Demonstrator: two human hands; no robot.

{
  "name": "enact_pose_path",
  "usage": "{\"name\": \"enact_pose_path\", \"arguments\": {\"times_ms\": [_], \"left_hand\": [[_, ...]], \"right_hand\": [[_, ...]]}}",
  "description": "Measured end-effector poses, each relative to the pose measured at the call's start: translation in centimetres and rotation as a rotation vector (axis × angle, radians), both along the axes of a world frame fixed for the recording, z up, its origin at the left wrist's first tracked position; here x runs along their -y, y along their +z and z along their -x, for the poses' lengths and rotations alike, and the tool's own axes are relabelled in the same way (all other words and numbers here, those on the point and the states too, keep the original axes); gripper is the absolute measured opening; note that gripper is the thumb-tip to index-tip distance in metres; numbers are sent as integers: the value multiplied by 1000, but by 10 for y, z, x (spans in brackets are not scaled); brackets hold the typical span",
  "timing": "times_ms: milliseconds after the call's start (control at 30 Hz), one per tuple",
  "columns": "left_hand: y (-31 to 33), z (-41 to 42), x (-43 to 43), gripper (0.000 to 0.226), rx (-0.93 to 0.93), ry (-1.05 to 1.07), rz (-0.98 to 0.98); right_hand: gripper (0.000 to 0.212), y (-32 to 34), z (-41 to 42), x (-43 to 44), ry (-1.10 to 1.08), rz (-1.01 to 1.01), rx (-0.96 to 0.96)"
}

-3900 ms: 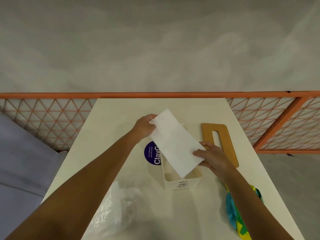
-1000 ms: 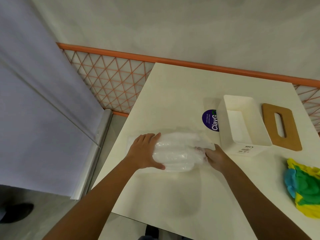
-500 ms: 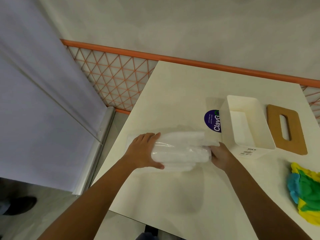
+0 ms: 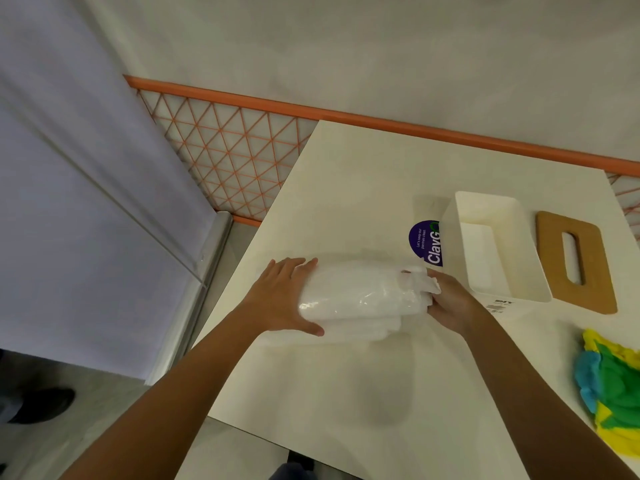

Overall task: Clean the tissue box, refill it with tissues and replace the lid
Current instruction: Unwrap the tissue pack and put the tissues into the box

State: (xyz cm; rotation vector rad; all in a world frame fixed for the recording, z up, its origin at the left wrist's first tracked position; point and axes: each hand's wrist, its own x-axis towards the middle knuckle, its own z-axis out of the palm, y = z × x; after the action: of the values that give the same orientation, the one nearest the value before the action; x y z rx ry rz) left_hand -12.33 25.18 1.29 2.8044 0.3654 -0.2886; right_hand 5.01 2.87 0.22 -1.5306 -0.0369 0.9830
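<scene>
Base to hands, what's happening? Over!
Left hand and right hand grip the tissue pack by its ends. Tissue box open, lid beside it. Nothing blocks the box.

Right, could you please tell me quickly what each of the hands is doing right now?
Left hand: holds the left end of the plastic-wrapped tissue pack.
Right hand: grips the right end of the same pack.

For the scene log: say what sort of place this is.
Likely an office pantry: the round purple sticker on the cream rectangular table seems to read "keep our pantries clean", and an orange lattice partition runs behind it.
</scene>
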Motion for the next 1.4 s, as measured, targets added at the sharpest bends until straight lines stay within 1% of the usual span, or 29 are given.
{"name": "enact_pose_path", "arguments": {"times_ms": [67, 133, 200, 300, 367, 467, 533, 600, 633, 700, 733, 767, 833, 900, 967, 1000, 1033, 1067, 1133, 1200, 1267, 1300, 1333, 1400], "left_hand": [[0, 1, -3, 120, -31, 19, 20], [0, 0, -4, 118, -51, 31, 39], [-1, -1, -5, 118, -57, 34, 44], [-1, 0, -5, 120, -56, 29, 39], [0, 0, -4, 120, -49, 26, 37], [1, 0, -2, 120, -47, 13, 20], [1, -1, -3, 118, -54, 6, 22], [1, 0, -5, 115, -64, 9, 45], [0, 0, -6, 116, -70, 8, 53], [-2, 0, -7, 118, -80, 8, 61], [-4, 0, -8, 118, -81, 15, 66], [-5, -1, -7, 117, -76, 20, 68], [-6, -1, -6, 117, -71, 17, 57], [-4, -2, -4, 121, -80, 7, 40], [-3, -3, -2, 130, -82, 17, 44], [-3, -4, -1, 133, -76, 27, 48], [-5, -6, -1, 133, -72, 31, 45], [-7, -7, -1, 132, -73, 27, 36], [-9, -8, -1, 123, -73, 19, 25], [-9, -8, -2, 117, -62, 20, 34], [-8, -7, -1, 115, -62, 6, 34], [-8, -7, -1, 114, -63, 0, 29], [-8, -7, 0, 114, -65, 0, 27], [-8, -7, 0, 113, -64, 3, 28]], "right_hand": [[12, -11, 5, 1, -27, 146, 45], [15, -20, 9, 3, -88, 205, -2], [17, -23, 11, 3, -82, 190, -78], [22, -16, 13, 6, 37, 107, -160], [27, -11, 13, 10, 136, 69, -170], [16, 2, 9, 9, 202, 105, -121], [15, 8, 4, 7, 159, 91, -51], [19, 10, 0, 3, 41, 20, -16], [20, 6, -1, 2, -29, 2, -21], [17, -5, 0, 1, -136, 51, -77], [13, -10, 3, 2, -152, 94, -119], [16, -14, 6, 2, -143, 104, -175], [30, -24, 7, 5, -123, 69, -282], [37, -27, 4, 9, -98, 58, -316], [35, -21, 3, 10, -57, 51, -338], [28, -15, 4, 9, -50, 57, -324], [16, -8, 4, 8, -56, 64, -287], [9, -4, 2, 7, -82, 74, -242], [21, -4, -7, 6, -161, 42, -201], [20, -3, -12, 5, -197, 34, -190], [9, -9, -13, 6, -164, 160, -150], [8, -12, -12, 6, -146, 224, -127], [13, -12, -11, 7, -131, 257, -120], [19, -10, -9, 7, -112, 244, -156]]}}
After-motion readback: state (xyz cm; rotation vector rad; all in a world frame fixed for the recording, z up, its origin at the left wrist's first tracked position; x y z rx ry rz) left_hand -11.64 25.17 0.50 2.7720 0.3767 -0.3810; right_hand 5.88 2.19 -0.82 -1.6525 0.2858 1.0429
